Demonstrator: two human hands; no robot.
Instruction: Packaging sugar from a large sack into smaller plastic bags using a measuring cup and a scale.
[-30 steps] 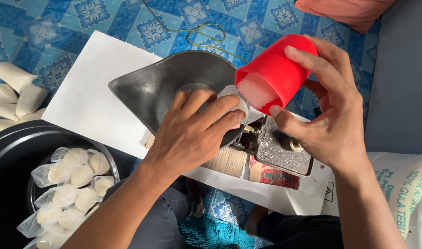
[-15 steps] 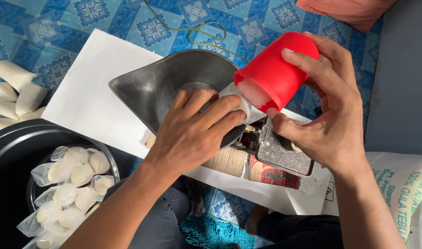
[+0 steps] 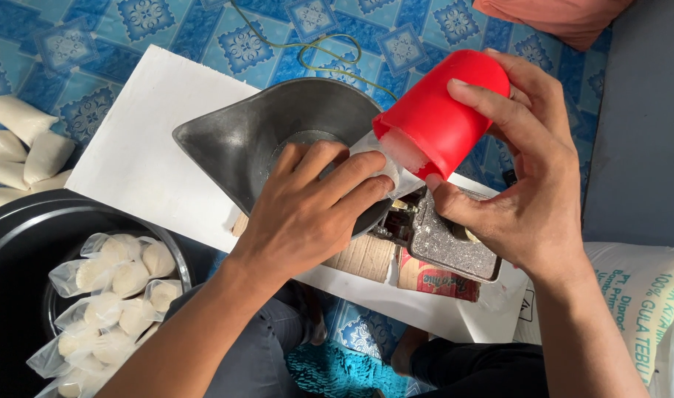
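Observation:
My right hand (image 3: 521,184) grips a red plastic cup (image 3: 440,114), tipped over with its mouth down to the left, white grains showing inside. The cup's mouth meets a small clear plastic bag (image 3: 385,166) that my left hand (image 3: 307,214) holds open over the grey metal scale pan (image 3: 234,140). My left fingers rest on the pan's near rim. Under the pan sits a grey metal weighing scale (image 3: 447,247).
A white board (image 3: 138,147) lies under the pan on a blue patterned mat. A black basin (image 3: 20,228) at lower left holds several filled clear bags (image 3: 116,276). More filled bags (image 3: 20,147) lie at the far left. A white printed sack (image 3: 639,295) sits at right.
The red cup has tilted a little further toward the bag. My left hand has barely shifted.

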